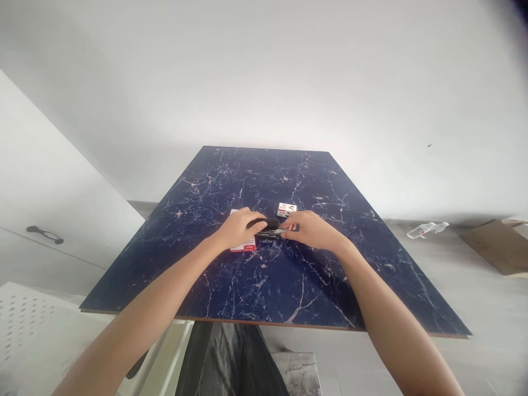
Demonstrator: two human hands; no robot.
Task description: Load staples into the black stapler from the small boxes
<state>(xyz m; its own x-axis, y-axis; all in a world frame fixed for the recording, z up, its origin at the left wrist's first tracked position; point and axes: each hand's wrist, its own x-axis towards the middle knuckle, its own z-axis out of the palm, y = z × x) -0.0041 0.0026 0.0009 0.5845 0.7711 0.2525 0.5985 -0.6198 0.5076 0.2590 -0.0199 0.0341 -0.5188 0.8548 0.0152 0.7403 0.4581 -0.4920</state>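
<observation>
My left hand (243, 226) is closed around a black stapler (268, 223), with the thumb along its near side. The stapler appears opened, its metal channel showing beneath the dark top. At the stapler's right end, the fingertips of my right hand (307, 230) pinch a small silver strip of staples (280, 231), partly hidden by the fingers. Under my left hand lies a white and red box (243, 246), mostly covered. Just beyond my right hand sits a small white box (286, 209) with red and black print.
The dark blue marbled table (264, 286) stands against a pale wall. A cabinet with a black handle (44, 235) is at left, near a white perforated chair (28, 324). On the floor at right are a clear plastic bottle (424, 230) and a cardboard box (495, 245).
</observation>
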